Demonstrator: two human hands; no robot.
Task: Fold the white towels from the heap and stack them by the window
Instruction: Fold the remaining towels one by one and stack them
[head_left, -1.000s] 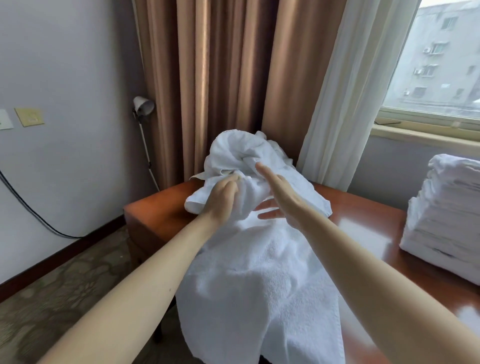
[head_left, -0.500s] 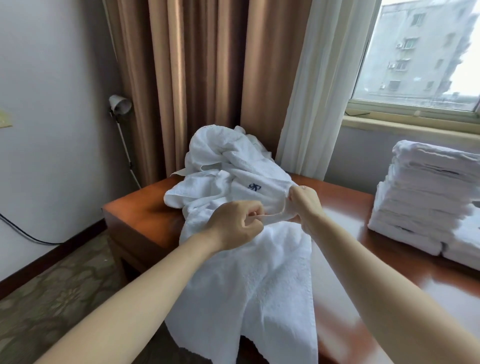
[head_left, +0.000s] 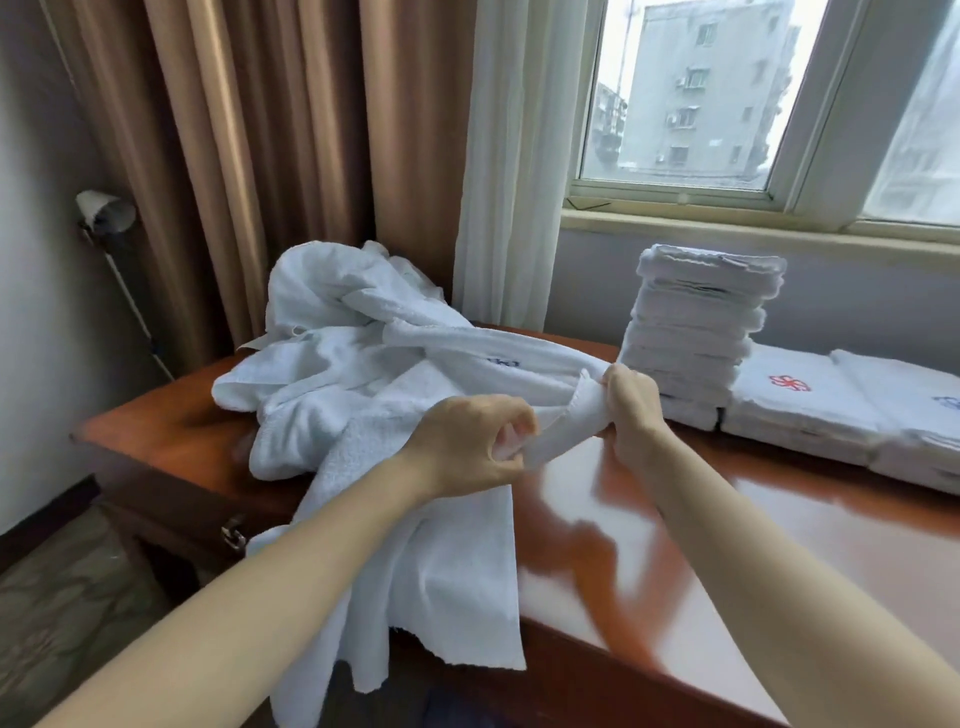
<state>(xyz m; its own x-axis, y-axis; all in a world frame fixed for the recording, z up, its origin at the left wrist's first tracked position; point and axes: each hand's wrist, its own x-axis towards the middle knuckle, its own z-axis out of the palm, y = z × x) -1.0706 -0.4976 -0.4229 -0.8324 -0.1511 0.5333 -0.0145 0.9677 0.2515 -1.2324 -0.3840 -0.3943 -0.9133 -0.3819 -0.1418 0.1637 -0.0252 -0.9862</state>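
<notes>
White terry everywhere on this desk (head_left: 810, 540)! Both hands are clamped on one towel (head_left: 558, 428). The left hand (head_left: 467, 441) fists a bunched edge, the right hand (head_left: 631, 410) grips the same edge just beside it, and the cloth is taut between them. That towel trails back into the heap (head_left: 332, 332) at the desk's left end. More white cloth drapes over the front edge, and I cannot tell if it is the same piece. Over by the window (head_left: 691, 93) stands the tall stack (head_left: 701, 332), touching lower folded piles (head_left: 800, 410). Here's the danger, I reckon: the towel looks tangled with its neighbours, so a hard pull could drag the heap off the desk. And the right hand is near that stack, so a wide swing could topple it.
</notes>
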